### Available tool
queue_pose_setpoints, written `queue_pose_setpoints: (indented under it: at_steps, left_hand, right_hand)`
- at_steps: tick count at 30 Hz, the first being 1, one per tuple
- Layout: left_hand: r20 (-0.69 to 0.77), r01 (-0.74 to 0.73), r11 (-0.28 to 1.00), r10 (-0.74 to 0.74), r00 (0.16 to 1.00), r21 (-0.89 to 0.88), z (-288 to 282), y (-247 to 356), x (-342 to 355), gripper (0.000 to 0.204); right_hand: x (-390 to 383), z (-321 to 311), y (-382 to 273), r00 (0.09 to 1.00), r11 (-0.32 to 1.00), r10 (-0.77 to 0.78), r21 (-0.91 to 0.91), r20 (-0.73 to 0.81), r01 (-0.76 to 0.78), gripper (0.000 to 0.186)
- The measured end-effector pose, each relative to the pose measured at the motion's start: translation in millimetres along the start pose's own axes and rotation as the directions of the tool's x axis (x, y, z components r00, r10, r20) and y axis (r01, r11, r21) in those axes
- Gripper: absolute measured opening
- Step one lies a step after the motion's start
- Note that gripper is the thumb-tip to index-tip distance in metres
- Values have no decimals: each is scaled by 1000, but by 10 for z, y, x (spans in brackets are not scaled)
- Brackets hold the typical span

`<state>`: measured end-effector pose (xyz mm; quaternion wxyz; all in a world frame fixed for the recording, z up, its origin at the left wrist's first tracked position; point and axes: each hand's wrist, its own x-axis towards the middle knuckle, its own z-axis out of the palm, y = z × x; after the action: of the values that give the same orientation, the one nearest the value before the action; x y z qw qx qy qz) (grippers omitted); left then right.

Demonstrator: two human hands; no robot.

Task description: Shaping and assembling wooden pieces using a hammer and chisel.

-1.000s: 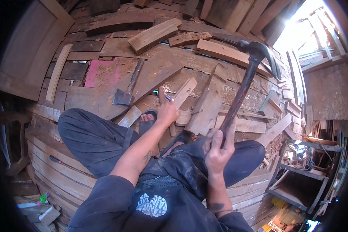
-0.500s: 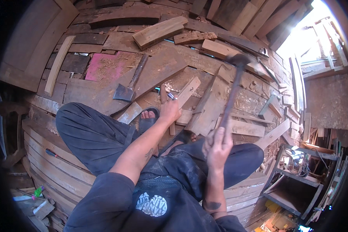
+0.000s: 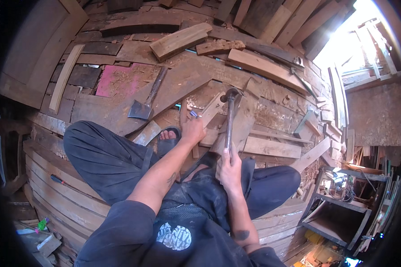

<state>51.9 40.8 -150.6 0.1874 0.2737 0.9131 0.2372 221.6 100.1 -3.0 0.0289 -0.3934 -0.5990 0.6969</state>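
My left hand (image 3: 194, 130) is closed on a pale short board (image 3: 213, 104), with a small blue-and-silver object (image 3: 195, 115) among its fingers. My right hand (image 3: 229, 169) grips the long shaft of a metal claw hammer (image 3: 230, 116). The hammer's head is low over the far end of the short board; whether it touches cannot be told. Beneath and beside them lie a wide rough plank (image 3: 247, 111) and a narrow brown stick (image 3: 183, 115). An axe (image 3: 140, 108) lies on a large board to the left, beyond my sandalled foot (image 3: 168, 138).
Loose timber (image 3: 181, 41) and offcuts lie across the slatted wooden floor. A pink panel (image 3: 112, 80) is at back left, near a door (image 3: 31, 53). A screwdriver (image 3: 58, 179) lies by my left knee. A metal shelf unit (image 3: 341, 213) stands at lower right, below a bright opening.
The hammer has swung down from a raised position at the right to the far end of the short board, with my right hand moving slightly left. My left hand stays in place.
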Motion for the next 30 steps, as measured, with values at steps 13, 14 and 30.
queue_pose_setpoints:
  at_steps: [13, 14, 30]
  left_hand:
    - [44, 62, 998, -62, 997, 10, -5, -14, 18, 79]
    - [43, 67, 998, -68, 997, 19, -15, 1, 19, 80]
    - [147, 135, 990, -128, 981, -40, -50, 46, -6, 85]
  right_hand:
    - [-291, -9, -1127, 738, 769, -613, 1, -282, 639, 51]
    - [-257, 12, -1016, 737, 769, -614, -3, -281, 639, 51]
    - [-374, -312, -1247, 841, 890, -380, 97, -384, 446, 33]
